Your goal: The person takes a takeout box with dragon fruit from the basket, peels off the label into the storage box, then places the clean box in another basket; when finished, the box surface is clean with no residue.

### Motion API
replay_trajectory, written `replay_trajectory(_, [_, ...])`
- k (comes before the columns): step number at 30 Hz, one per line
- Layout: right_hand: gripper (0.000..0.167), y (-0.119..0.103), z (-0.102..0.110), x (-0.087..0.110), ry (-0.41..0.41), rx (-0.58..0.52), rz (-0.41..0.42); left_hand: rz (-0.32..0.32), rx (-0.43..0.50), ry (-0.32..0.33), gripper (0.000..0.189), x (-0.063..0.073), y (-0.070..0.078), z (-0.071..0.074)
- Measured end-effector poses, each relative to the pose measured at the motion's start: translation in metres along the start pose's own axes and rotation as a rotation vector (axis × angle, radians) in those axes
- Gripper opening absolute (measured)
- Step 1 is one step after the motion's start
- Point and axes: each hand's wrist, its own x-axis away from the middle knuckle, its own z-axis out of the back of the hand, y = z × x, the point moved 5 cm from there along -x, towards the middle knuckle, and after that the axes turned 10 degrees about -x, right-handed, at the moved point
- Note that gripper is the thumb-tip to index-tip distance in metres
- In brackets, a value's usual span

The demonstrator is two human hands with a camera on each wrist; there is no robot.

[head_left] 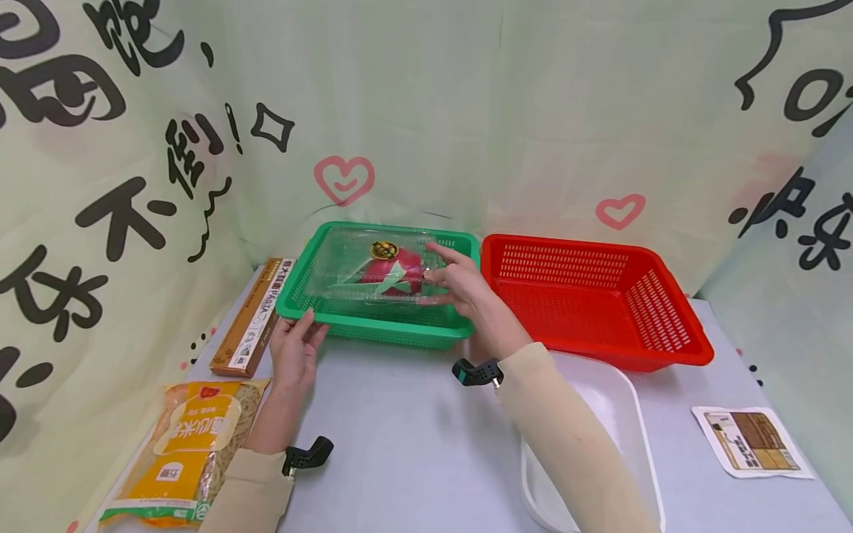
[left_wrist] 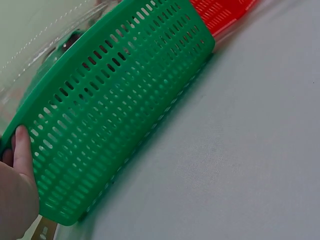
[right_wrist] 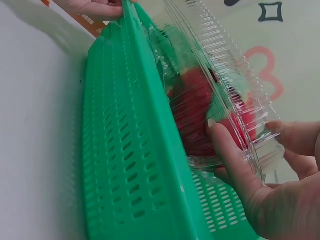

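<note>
A clear plastic clamshell box (head_left: 333,270) with a red-and-green dragon fruit (head_left: 408,268) inside sits tilted within the green basket (head_left: 380,329). My right hand (head_left: 466,285) grips the box at its right end; in the right wrist view, the thumb (right_wrist: 232,150) lies along its near side and the fingers are on the far side. At the basket's front left corner, my left hand (head_left: 296,355) holds the rim. The left wrist view shows that thumb (left_wrist: 22,150) pressed on the outer wall, with the other fingers partly hidden behind the rim.
To the right stands a red basket (head_left: 573,303), with a white tray (head_left: 643,451) in front, partly under my right arm. A brown pasta box (head_left: 256,318) and a yellow bag (head_left: 189,444) lie at the left. One flat packet (head_left: 753,442) lies far right. Curtains enclose the table.
</note>
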Motion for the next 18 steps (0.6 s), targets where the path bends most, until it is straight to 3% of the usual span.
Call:
replay_trajectory(5, [0.063, -0.005, 0.009, 0.016, 0.013, 0.027, 0.007, 0.008, 0.026, 0.005, 0.036, -0.001, -0.001, -0.002])
replay_trajectory(11, [0.066, -0.008, 0.020, 0.039, 0.029, -0.050, 0.018, -0.011, 0.018, -0.008, 0.036, 0.002, 0.003, -0.006])
replay_trajectory(18, [0.068, -0.017, 0.023, 0.069, -0.024, -0.065, 0.086, -0.020, 0.010, -0.005, 0.038, 0.002, 0.002, -0.002])
